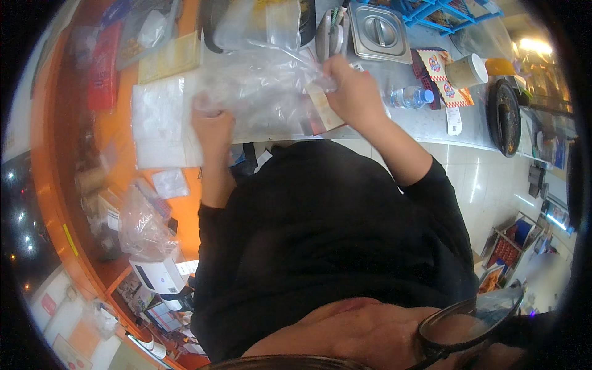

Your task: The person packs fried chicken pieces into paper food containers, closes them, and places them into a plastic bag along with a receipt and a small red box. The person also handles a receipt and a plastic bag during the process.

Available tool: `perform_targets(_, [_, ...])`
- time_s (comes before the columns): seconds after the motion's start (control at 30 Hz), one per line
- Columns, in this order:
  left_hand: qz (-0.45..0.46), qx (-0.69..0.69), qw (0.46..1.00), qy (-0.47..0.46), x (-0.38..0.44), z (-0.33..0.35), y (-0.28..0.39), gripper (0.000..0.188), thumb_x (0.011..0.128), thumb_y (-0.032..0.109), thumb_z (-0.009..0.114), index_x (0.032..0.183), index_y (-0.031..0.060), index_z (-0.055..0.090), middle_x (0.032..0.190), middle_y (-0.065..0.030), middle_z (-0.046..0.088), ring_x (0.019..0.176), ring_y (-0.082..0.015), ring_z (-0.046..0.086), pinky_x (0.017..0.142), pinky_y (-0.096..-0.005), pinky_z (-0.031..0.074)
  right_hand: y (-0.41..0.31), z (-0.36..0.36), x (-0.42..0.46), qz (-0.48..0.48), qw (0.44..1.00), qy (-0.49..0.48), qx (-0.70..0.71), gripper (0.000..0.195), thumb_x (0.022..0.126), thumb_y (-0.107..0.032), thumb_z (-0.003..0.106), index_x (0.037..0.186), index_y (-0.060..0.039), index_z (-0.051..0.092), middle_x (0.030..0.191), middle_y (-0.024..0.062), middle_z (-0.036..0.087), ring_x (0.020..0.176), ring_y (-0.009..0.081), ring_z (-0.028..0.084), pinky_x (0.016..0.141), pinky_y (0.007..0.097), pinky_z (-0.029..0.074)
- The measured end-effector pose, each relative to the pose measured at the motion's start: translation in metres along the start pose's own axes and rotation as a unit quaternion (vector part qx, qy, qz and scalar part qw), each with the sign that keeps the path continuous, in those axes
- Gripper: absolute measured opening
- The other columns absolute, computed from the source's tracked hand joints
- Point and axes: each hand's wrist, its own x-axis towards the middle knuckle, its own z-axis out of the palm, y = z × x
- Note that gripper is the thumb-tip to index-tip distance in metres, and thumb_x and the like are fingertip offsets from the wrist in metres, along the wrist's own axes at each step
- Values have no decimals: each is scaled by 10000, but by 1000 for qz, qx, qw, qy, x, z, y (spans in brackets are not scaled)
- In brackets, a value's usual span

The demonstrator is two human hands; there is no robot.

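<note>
A clear plastic bag (273, 92) is stretched between my two hands over the metal counter, blurred by motion. My left hand (212, 122) is closed on its left side, beside a stack of white plastic bags (159, 122). My right hand (354, 92) grips the bag's gathered right end. Just under that hand lies a cream and red packet or box (323, 108), partly behind the plastic; whether it is inside the bag I cannot tell.
A lidded steel container (380, 32) stands at the back. Right of my hands are a water bottle (411, 97), printed paper packets (455, 92), a paper cup (467, 71) and a black round pan or lid (504, 118). A white label printer (159, 275) sits at lower left.
</note>
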Motion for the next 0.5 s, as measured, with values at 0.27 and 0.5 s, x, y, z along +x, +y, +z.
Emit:
perform_targets(0.27, [-28, -68, 987, 141, 12, -22, -11, 327, 726, -55, 582, 1031, 50, 528, 849, -40, 564, 835, -138, 548, 721, -260, 459, 31, -19, 9, 40, 944, 296, 138, 367, 648, -16, 675, 979, -71, 527, 848, 98, 575, 834, 240, 595, 685, 348, 465])
perform_targets(0.5, [-362, -621, 693, -67, -9, -20, 24, 266, 856, 61, 544, 1116, 108, 518, 866, -56, 592, 693, -121, 593, 487, -249, 491, 3, 24, 9, -69, 966, 240, 73, 232, 616, 25, 688, 756, -57, 522, 760, 16, 583, 720, 131, 596, 684, 259, 471])
